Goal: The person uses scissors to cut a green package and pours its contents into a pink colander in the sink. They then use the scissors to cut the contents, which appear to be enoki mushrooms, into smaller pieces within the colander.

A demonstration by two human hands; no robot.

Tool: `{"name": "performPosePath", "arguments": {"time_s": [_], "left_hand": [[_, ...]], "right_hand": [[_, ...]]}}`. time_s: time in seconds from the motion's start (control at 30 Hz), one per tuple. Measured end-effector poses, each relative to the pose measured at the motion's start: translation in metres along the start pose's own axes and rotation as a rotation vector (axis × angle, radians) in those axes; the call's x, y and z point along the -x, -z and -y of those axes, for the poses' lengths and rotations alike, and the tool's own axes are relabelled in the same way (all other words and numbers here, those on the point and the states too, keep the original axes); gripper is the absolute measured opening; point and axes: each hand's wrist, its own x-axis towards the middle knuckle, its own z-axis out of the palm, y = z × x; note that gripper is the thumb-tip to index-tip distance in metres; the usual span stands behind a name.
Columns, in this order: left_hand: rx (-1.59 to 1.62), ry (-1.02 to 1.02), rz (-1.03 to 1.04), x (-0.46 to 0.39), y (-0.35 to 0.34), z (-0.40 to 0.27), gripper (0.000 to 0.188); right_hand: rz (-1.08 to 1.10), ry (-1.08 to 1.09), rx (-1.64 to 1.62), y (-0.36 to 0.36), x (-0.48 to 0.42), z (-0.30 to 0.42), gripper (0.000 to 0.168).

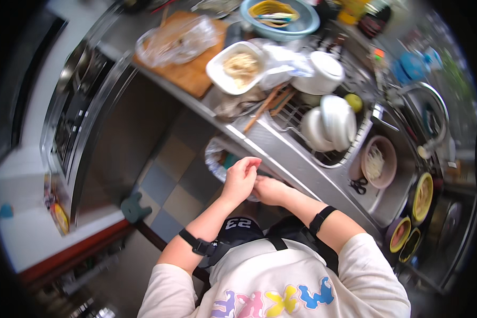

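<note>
My left hand (239, 179) and my right hand (269, 190) are close together in front of my body, beside the edge of the steel counter (286, 159). The left fingers curl inward; the right fingers are mostly hidden behind the left hand. Whether either holds something does not show. Just beyond them on the floor stands a bin with a plastic liner (214, 159), partly covered by my left hand. On the counter ahead, a white square dish (218, 70) contains pale shredded food (240, 68).
A wooden cutting board (200, 81) carries a clear plastic bag (183, 43). White bowls (338, 123) sit in a wire dish rack (288, 115). The sink (393, 206) at right contains a pink bowl (389, 163) and black scissors (358, 185). A green stool (135, 207) stands left.
</note>
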Motion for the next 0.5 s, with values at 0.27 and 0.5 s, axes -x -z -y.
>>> {"name": "performPosePath", "arguments": {"time_s": [0.27, 0.5], "left_hand": [[0.033, -0.034, 0.557, -0.024, -0.172, -0.097, 0.018], [-0.118, -0.032, 0.69, -0.04, -0.336, -0.098, 0.019]], "right_hand": [[-0.414, -0.198, -0.047, 0.124, 0.218, 0.003, 0.017], [-0.594, -0.717, -0.022, 0.122, 0.385, -0.133, 0.021]]}}
